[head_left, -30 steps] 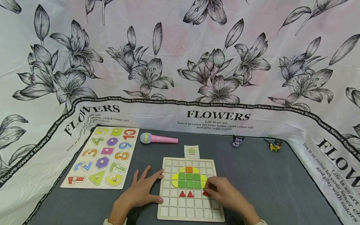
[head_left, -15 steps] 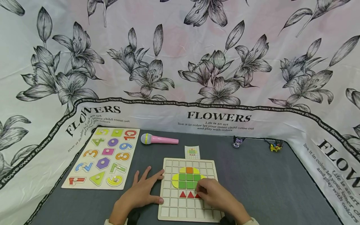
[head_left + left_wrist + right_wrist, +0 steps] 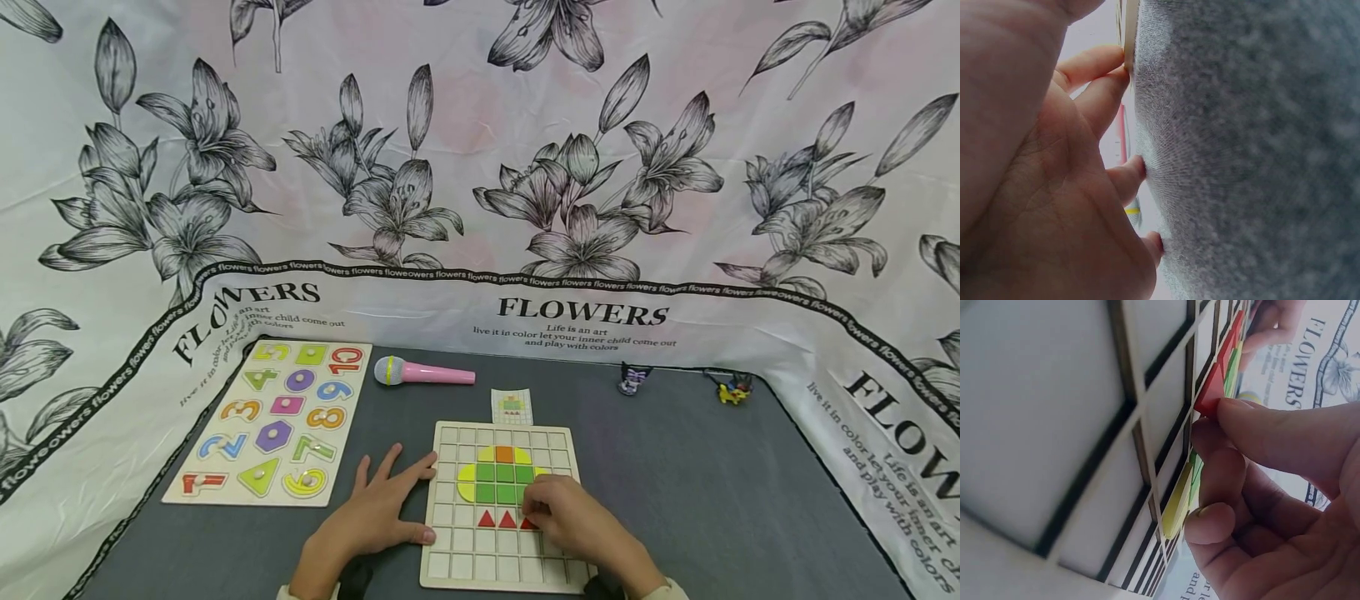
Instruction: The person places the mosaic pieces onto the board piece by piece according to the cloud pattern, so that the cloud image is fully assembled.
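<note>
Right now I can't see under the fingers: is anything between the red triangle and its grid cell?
Nothing visible: the right hand pinches the red triangle against the grid board, beside two seated triangles.

Two hands are showing: the left hand (image 3: 375, 510) and the right hand (image 3: 573, 521). Two wooden boards are lying on the desk (image 3: 712, 492): one grid board (image 3: 501, 557) and one number-and-shape puzzle board (image 3: 270, 421). On the grid board, six green squares (image 3: 505, 482) are sitting together, with one orange square (image 3: 504, 454) above them and three red triangles (image 3: 497, 520) below, the third partly under the fingers. One pink toy microphone (image 3: 423, 371) is lying nearby, along with one small pattern card (image 3: 512, 406). Two small figurines (image 3: 632, 379) are standing at the far edge.
</note>
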{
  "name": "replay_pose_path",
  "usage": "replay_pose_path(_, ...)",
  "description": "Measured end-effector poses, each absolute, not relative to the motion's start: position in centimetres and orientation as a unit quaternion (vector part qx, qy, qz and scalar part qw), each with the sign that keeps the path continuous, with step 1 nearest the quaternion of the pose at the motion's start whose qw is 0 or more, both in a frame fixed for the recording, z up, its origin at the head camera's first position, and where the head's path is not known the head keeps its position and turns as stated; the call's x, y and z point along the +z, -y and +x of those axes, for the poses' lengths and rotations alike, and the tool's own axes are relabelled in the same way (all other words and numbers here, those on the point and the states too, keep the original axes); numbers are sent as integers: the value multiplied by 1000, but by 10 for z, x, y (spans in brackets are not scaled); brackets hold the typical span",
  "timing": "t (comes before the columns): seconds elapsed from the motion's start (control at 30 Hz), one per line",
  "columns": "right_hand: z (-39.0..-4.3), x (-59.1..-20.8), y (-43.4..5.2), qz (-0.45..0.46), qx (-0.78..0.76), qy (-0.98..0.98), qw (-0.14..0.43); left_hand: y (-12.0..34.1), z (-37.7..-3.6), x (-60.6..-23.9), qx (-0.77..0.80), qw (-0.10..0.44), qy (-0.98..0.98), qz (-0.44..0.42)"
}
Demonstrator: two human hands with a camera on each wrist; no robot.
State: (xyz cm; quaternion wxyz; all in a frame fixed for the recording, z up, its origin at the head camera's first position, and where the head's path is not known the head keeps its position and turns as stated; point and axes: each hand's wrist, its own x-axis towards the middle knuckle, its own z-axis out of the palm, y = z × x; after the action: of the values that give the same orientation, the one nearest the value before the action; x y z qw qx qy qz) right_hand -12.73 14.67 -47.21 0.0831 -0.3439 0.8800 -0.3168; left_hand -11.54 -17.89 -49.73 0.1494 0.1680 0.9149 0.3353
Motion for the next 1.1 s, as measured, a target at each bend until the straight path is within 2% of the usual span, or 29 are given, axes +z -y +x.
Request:
replay_pose_path(0.5,-124,-474,-143,-349,-306,-882,79,183,-113,-500,339,152,-913,167)
replay_pose_path(1.1,-120,-471,-142,-312,-320,-888,106,183,-111,-499,334,146,-916,169)
